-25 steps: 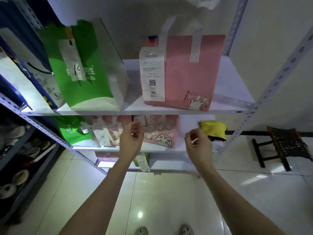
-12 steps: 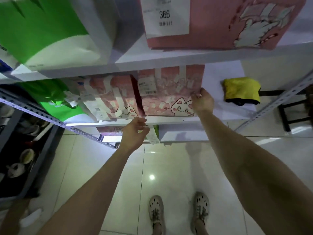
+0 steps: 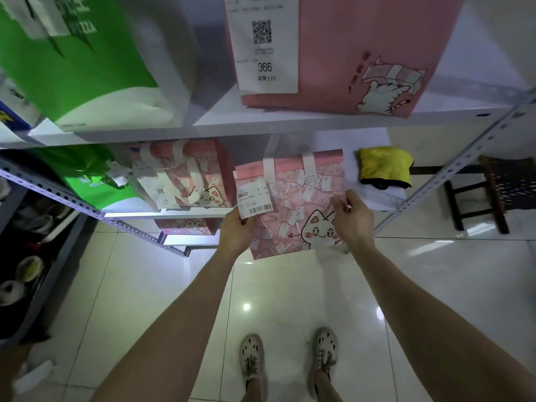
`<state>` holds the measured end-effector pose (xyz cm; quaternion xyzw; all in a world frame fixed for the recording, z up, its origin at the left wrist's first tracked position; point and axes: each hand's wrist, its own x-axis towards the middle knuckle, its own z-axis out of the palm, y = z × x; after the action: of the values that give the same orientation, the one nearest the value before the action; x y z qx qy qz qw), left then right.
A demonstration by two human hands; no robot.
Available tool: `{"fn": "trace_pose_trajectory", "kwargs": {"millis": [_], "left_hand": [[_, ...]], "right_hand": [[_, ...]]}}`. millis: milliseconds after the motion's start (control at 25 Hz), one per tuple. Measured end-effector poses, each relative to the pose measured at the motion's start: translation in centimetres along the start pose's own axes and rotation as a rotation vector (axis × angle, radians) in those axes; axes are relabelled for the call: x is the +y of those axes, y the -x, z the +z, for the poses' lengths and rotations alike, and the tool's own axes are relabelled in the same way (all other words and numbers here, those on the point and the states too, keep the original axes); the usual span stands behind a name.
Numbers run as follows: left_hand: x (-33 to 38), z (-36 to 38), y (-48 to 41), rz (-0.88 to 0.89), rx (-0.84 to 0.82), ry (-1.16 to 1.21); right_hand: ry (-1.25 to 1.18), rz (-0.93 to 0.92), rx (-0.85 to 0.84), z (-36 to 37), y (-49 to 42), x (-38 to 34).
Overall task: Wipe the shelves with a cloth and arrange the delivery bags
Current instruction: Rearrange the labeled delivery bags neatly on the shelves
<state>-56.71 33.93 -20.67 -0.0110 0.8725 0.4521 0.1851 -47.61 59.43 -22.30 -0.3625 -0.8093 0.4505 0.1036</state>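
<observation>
While the shelf (image 3: 203, 127) fills twelve o'clock, I hold the pink cat bag (image 3: 293, 210) half off its lower board at centre. It looks light, thin and creasable. My left hand (image 3: 236, 230) pinches nine o'clock, my right hand (image 3: 352, 217) three; low side edges seem safest.

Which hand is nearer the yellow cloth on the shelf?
Right hand, just below-left of the yellow cloth; left hand grips the pink cat bag farther away.
</observation>
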Motion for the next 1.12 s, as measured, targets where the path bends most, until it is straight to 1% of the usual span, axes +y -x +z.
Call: {"fn": "trace_pose_trajectory", "kwargs": {"millis": [200, 440, 520, 640, 680, 920, 1040, 1120], "left_hand": [[0.0, -0.2, 0.6, -0.048, 0.003, 0.005], [-3.1, -2.9, 3.1, -0.089, 0.014, 0.025], [-4.2, -4.4, 3.5, -0.107, -0.017, 0.127], [-6.3, -7.3, 3.9, -0.15, -0.089, 0.443], [-7.0, -8.4, 4.1, -0.15, -0.112, 0.5], [-11.2, -12.4, 5.0, -0.16, -0.154, 0.49], [-13.1, -12.5, 4.7, -0.162, -0.182, 0.468], [-14.6, -11.7, 4.9, -0.198, -0.184, 0.457]], "right_hand": [[0.023, -0.011, -0.019, -0.6, 0.5, -0.3], [0.059, -0.005, -0.073, 1.6, 3.5, -0.6], [0.052, -0.011, -0.051, 2.5, 4.8, -1.0], [-0.004, -0.01, 0.011, 3.9, 7.5, -1.3], [-0.016, -0.007, 0.019, 4.5, 8.7, -1.3], [-0.043, 0.075, 0.021, 8.3, 14.5, -1.1], [-0.049, 0.114, 0.05, 9.2, 16.6, -0.1], [-0.064, 0.145, 0.029, 9.6, 17.9, 1.5]]}}
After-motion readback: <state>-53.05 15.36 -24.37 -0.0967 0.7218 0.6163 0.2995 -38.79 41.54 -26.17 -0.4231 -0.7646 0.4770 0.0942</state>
